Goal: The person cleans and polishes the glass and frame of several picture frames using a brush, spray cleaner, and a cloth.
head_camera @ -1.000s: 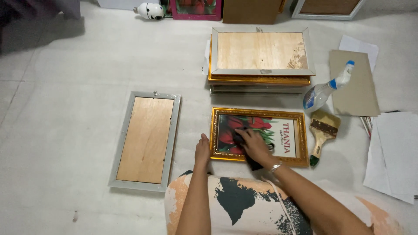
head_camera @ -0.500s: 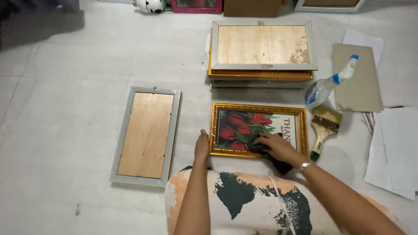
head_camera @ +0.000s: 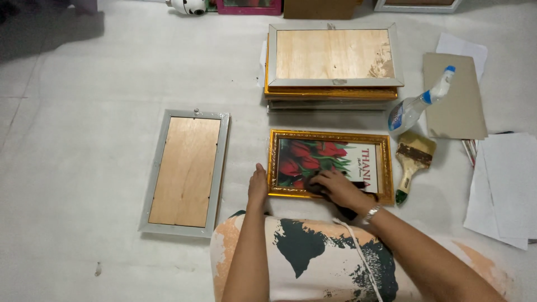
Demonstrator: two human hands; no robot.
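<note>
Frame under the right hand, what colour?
Gold, ornate moulding on the frame, around a red-tulip picture; the head view shows it.

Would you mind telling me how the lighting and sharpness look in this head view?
Head view: soft, even light, no glare on the gold picture frame; a dim shadow fills the top-left floor corner; short shadows fall beside the stack of frames; the right hand looks slightly soft; the rest is sharp.

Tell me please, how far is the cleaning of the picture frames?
Done, it seems: one grey frame lies face down, set aside at the left. In hand: the right hand rubs a dark cloth on the glass of the gold frame, and the left hand steadies its edge. Left: the stack of frames behind.
</note>
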